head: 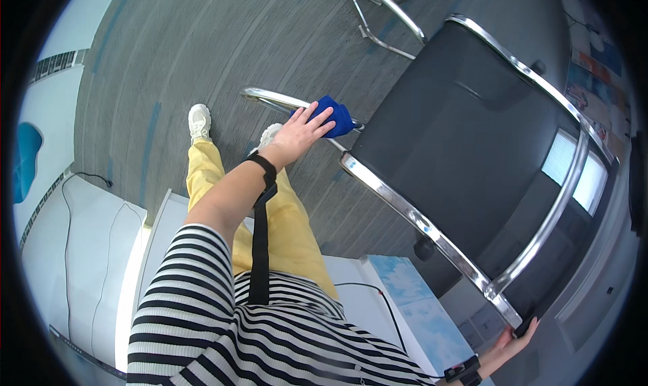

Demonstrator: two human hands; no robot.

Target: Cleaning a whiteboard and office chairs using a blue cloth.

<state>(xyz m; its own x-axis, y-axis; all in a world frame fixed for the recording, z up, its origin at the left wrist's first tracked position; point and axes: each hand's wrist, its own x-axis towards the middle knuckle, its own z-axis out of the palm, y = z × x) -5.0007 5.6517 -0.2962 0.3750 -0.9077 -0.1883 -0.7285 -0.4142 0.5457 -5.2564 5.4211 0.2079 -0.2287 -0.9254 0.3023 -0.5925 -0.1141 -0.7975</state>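
Note:
A black chair (455,127) with a chrome tube frame (395,193) fills the right side of the view. Over a bent lower tube at its left end, my left hand (304,130) presses a folded blue cloth (331,117), fingers spread across it. At the bottom right, my right hand (516,335) grips the chair's far black corner beside the end of the frame; part of its grip is hidden.
Grey carpet with blue streaks (152,82) lies beneath. White furniture (167,219) and loose cables (68,234) are at the left. A panel with a cloud picture (410,290) stands below the chair. More chrome legs (390,6) reach in at the top.

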